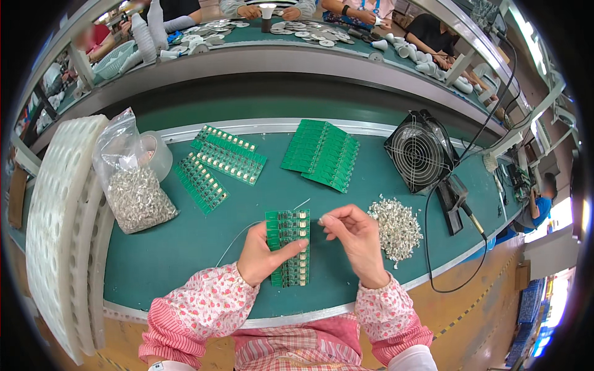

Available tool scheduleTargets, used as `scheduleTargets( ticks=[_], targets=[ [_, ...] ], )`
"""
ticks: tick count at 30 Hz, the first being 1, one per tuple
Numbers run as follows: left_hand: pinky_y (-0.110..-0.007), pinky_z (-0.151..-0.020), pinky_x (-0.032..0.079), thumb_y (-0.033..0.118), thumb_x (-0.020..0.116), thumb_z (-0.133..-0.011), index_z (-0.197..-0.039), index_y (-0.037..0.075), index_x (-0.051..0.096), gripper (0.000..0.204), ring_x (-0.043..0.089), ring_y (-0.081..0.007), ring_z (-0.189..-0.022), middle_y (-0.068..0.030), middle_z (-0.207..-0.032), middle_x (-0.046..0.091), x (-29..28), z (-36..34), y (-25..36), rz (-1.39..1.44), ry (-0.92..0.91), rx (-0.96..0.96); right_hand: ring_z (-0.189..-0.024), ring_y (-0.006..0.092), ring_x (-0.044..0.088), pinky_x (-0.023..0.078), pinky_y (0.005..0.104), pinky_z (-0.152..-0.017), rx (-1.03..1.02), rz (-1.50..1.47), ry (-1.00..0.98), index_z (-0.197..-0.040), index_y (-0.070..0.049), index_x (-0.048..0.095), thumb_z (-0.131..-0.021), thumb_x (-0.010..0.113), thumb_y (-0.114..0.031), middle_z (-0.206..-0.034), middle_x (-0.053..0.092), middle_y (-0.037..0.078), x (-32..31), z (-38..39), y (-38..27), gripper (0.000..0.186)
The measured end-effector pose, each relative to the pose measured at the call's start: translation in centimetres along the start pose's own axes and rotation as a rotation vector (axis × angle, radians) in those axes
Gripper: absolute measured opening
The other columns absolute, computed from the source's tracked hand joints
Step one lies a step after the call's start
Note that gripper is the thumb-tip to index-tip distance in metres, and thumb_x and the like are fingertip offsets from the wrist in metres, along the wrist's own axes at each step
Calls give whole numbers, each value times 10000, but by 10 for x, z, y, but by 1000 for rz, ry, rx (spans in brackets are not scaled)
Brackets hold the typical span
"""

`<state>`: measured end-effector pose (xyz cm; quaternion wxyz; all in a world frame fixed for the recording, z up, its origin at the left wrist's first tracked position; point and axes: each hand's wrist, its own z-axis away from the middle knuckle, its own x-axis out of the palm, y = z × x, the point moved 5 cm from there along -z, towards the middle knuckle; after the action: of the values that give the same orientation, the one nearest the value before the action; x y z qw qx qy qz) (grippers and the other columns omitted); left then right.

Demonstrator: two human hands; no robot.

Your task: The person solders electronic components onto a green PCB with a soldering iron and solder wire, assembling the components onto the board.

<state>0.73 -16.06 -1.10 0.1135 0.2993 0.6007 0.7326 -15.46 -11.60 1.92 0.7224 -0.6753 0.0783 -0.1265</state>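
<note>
My left hand [260,256] grips a green circuit board panel [288,278] over the middle of the mat, its thumb lying across the panel's face. A column of small whitish parts runs along the panel's right side, with dark parts beside it. Just off the panel's upper right edge is my right hand [356,241], thumb and forefinger pinched together. Whatever lies between those fingertips is too small to make out. A thin silvery wire [235,238] curves past my left hand, and its tip shows above the panel. Right of my right hand spreads a pile of small metallic-white parts [397,227].
Populated board panels [229,154] and stacked green panels [322,154] lie farther back. At left stand a bag of small parts [139,198], a white cup [159,157] and white perforated trays [55,229]. A fan [416,151] and soldering iron [475,222] sit right. People work beyond.
</note>
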Motion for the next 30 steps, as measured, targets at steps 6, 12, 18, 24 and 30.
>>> scheduleTargets(
  ticks=[6, 12, 18, 24, 30],
  targets=[
    [-240, -703, 496, 38, 704, -789, -1007, 3, 622, 235, 600, -73, -797, -30, -912, 659, 1, 1, 5, -55, 50, 32, -799, 83, 564, 459, 226, -692, 75, -185, -6, -922, -28, 582, -897, 617, -181, -868, 607, 20, 21, -6, 16, 159],
    [-257, -735, 503, 24, 687, -795, -1072, -9, 594, 295, 609, -86, -831, -43, -940, 662, 0, 1, -2, -71, 56, 76, -762, 80, 542, 445, 233, -720, 92, -269, -34, -906, -27, 560, -922, 581, -179, -830, 594, 14, 31, -7, 23, 155],
    [-265, -749, 504, 27, 686, -793, -1061, -13, 599, 285, 620, -108, -856, -50, -965, 658, 3, 1, -1, -107, 54, 84, -748, 76, 533, 433, 226, -712, 89, -261, 11, -901, -23, 543, -924, 579, -171, -808, 586, 13, 30, -5, 25, 154],
    [-261, -742, 492, 38, 697, -779, -1042, 8, 622, 276, 608, -107, -854, -33, -946, 633, 3, 4, 3, -164, 71, 90, -759, 68, 517, 428, 219, -706, 64, -278, 22, -918, -30, 523, -927, 575, -166, -818, 572, 7, 33, -4, 26, 146],
    [-255, -719, 481, 56, 711, -763, -1015, 21, 633, 266, 602, -105, -823, -27, -893, 618, 5, 6, 8, -277, 79, 126, -780, 65, 512, 429, 220, -719, 84, -268, -15, -941, -32, 489, -942, 548, -158, -848, 562, 16, 33, -2, 30, 139]
  ],
)
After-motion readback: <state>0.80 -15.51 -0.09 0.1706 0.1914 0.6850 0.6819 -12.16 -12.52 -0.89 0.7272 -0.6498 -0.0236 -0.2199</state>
